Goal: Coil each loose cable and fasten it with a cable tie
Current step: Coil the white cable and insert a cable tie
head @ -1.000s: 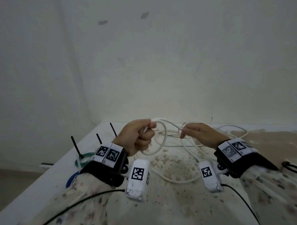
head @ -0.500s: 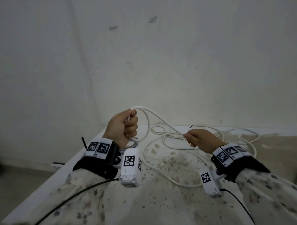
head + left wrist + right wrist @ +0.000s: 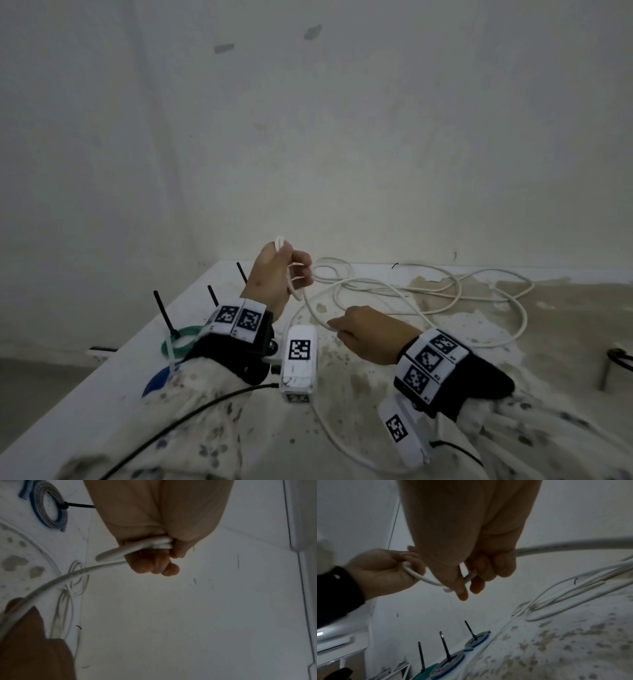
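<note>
Cable loops (image 3: 445, 294) sprawl right — upright ties (image 3: 162, 313) crowd left.

Speckled pale sleeves (image 3: 534, 442), black wristbands (image 3: 236, 356) with checkered tags, white camera boxes (image 3: 298, 359).

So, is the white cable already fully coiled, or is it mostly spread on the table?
Mostly spread. The left hand grips only a few loops of the white cable; long loose loops lie across the table.

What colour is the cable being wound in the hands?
White; the cable shows best in the head view.
</note>
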